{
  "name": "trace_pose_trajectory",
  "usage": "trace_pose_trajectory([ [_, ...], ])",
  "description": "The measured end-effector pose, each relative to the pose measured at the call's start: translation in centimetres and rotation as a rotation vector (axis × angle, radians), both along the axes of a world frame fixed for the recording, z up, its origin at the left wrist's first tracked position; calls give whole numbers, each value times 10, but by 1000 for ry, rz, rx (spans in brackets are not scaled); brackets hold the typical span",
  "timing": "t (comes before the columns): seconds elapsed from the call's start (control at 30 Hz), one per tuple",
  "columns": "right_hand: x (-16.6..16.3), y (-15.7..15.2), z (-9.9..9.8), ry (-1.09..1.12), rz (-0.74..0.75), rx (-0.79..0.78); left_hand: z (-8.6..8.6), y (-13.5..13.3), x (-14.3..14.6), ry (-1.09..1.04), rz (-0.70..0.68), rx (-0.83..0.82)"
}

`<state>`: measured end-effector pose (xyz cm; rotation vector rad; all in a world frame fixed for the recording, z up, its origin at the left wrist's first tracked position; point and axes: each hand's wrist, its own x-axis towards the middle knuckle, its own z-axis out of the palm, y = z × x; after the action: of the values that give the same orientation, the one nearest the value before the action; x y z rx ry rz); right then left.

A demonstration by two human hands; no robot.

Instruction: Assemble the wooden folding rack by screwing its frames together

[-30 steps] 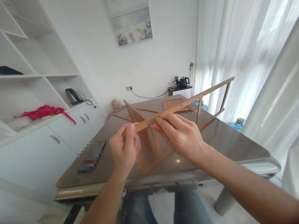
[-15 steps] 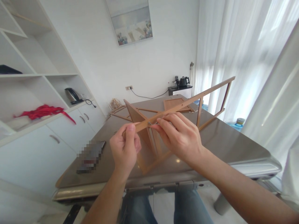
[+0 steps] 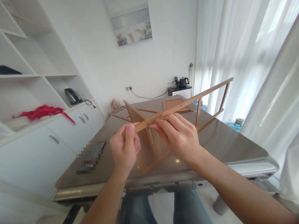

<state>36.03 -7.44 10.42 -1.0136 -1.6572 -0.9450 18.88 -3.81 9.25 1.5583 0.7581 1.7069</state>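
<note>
My left hand (image 3: 125, 146) is wrapped round the near end of a long wooden rail (image 3: 205, 93), part of a wooden frame with crossbars. The rail slants up and away to the right. Close to it, my right hand (image 3: 179, 133) pinches a thin silver hex key (image 3: 152, 123) against the rail's side. Its tip meets the wood where a shelf panel (image 3: 134, 112) joins; the fingers partly hide the key. Below, the frame's lower parts rest on the grey table (image 3: 221, 146).
Another wooden panel (image 3: 174, 105) and a thin wooden frame (image 3: 119, 112) lie farther back on the table. A blurred-out flat dark object (image 3: 91, 157) is at the left. Kettles stand on the shelf and a side stand (image 3: 179, 89); white curtains hang at the right.
The view has shifted very slightly. Both hands keep their grips, and the rail and hex key show almost no movement.
</note>
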Motion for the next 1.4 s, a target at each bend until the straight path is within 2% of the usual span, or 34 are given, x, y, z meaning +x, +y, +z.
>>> trace_pose_trajectory([
  [0.73, -4, -2, -1, 73, -20, 13, -1, 0, -1, 10, 3, 5],
  [1.03, -7, -4, -1, 91, -42, -31, 0, 1, 1, -12, -4, 3],
  [1.1, -7, -5, 1, 92, -48, -48, -9, -1, -2, -4, -4, 40],
  [1.2, -5, -6, 4, 25, -48, -70, -43, -6, -17, 120, 79, 66],
  [1.27, -2, -6, 7, -76, -52, -82, -73, -8, -30, 306, 144, -5],
  [1.33, 2, -5, 10, -176, -57, -82, -100, -10, -44, 531, 138, -86],
  [1.4, 6, -4, 15, -234, -50, -74, -117, -10, -53, 715, 99, -129],
])
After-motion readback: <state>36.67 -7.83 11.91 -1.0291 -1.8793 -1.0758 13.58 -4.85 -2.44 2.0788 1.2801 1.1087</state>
